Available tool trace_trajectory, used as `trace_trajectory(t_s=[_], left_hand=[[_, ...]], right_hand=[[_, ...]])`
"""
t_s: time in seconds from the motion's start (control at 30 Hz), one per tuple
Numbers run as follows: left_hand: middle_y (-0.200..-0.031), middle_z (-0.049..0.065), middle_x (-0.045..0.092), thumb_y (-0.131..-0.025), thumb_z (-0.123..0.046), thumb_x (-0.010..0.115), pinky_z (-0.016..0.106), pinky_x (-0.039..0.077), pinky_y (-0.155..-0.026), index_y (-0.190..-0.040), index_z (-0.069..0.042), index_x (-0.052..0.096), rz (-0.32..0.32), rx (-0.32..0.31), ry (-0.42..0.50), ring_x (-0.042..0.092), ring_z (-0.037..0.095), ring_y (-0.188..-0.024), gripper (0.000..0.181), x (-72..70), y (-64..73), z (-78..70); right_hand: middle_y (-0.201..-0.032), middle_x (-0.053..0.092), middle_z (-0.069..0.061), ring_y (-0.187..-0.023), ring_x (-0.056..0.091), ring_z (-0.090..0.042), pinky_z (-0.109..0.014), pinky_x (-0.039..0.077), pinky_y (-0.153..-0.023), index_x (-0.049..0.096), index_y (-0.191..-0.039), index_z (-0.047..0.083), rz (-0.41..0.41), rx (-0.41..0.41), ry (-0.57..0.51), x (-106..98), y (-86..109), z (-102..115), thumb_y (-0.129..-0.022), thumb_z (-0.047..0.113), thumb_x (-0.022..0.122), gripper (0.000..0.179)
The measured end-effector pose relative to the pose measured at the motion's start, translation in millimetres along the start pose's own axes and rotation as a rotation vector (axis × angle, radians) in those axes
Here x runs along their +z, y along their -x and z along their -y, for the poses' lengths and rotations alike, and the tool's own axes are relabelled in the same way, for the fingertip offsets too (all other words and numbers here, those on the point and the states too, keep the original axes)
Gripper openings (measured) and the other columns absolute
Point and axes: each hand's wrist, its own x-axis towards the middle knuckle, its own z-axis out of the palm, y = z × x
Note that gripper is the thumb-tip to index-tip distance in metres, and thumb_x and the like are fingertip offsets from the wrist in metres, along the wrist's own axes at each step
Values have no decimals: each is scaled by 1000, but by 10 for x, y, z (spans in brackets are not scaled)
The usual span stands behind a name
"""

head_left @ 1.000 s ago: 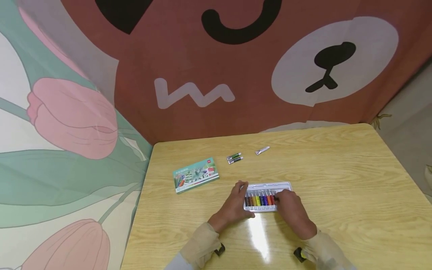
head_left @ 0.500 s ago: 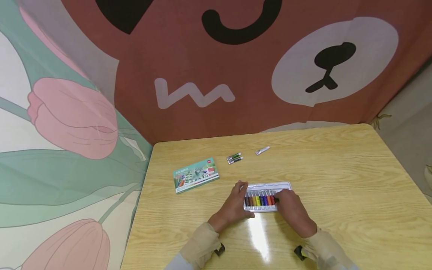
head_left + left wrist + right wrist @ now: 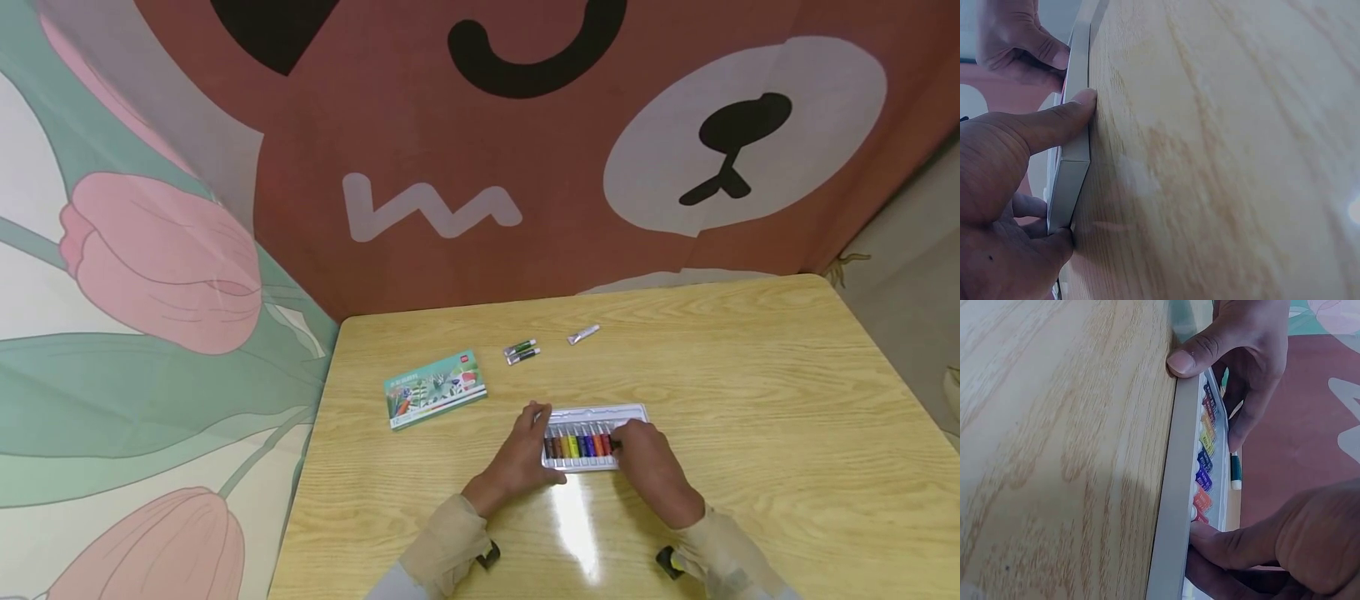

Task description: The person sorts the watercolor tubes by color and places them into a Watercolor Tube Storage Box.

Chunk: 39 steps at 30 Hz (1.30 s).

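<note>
One white tray (image 3: 600,412), long axis left to right, tubes (image 3: 574,446) crosswise

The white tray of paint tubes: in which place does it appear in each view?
Head: the tray lies below and right of centre.
Left wrist: the tray runs down left of centre, seen from its side.
Right wrist: the tray runs from upper middle to the bottom edge.
Shared landmark: the left hand, gripping one end.
</note>
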Motion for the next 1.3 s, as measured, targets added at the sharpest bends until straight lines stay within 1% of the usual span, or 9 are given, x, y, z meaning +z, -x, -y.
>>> trace_trajectory(t_s=[0.33, 0.5, 0.6, 0.7, 0.8, 0.93, 1.03, 1.13, 1.3], left_hand=[[-162, 12, 29, -71, -27, 96, 34, 43, -118, -162, -4, 24, -8, -5, 3, 36, 28, -150, 118, 11, 23, 27], [-161, 13, 30, -71, -28, 96, 33, 42, -118, -162, -2, 25, -16, 12, -4, 37, 28, -149, 118, 18, 17, 38], [-161, 13, 31, -71, -28, 96, 33, 43, -118, -162, -2, 25, -14, 17, -8, 37, 28, -149, 118, 20, 14, 40], [-162, 13, 30, -71, -29, 95, 33, 42, -118, -162, -3, 25, -6, 7, -13, 36, 28, -150, 118, 19, 17, 41], [-163, 12, 29, -71, -29, 95, 34, 41, -119, -162, -4, 24, -1, -7, -11, 34, 28, -151, 118, 14, 13, 40], [-164, 12, 28, -71, -30, 95, 34, 40, -120, -163, -5, 24, 3, -15, -11, 31, 29, -153, 119, 12, -7, 40], [-164, 12, 28, -70, -30, 96, 34, 40, -120, -163, -5, 24, 0, -7, -23, 31, 29, -154, 120, 13, -22, 40], [-163, 13, 30, -69, -31, 96, 34, 41, -119, -162, -3, 25, -6, 7, -38, 33, 29, -152, 120, 20, -30, 46], [-162, 14, 30, -69, -31, 96, 33, 40, -119, -162, -3, 24, -5, 15, -32, 34, 29, -151, 121, 29, -28, 61]], right_hand=[[-66, 63, -7, -63, 54, -18, -36, 46, -55, 70, -71, 3, 45, 8, 26, -4, -47, 26, -78, -10, 66, 15], [-61, 58, -4, -60, 49, -16, -35, 45, -51, 59, -63, 7, 78, -14, 93, -99, -142, 54, -82, -6, 67, 24], [-62, 59, -5, -59, 50, -15, -35, 45, -49, 60, -65, 7, 94, -37, 134, -170, -231, 76, -85, -3, 66, 22], [-64, 60, -7, -57, 52, -15, -34, 46, -47, 62, -69, 4, 64, -69, 169, -239, -353, 108, -88, -1, 66, 20], [-67, 60, -8, -60, 57, -18, -35, 50, -47, 64, -73, 2, -22, -123, 212, -287, -528, 135, -90, 0, 68, 17], [-78, 62, -13, -74, 63, -27, -38, 57, -55, 67, -82, -1, -114, -229, 275, -311, -830, 118, -92, -2, 69, 10], [-90, 65, -16, -85, 65, -30, -39, 60, -64, 68, -93, -2, -125, -294, 313, -307, -1071, 52, -92, -4, 69, 2], [-100, 68, -18, -92, 67, -32, -39, 62, -72, 69, -103, -2, -101, -321, 365, -278, -1283, -56, -93, -6, 66, 11], [-127, 67, -23, -114, 67, -38, -44, 60, -91, 67, -125, -4, 20, -316, 430, -239, -1512, -216, -97, -9, 57, 30]])
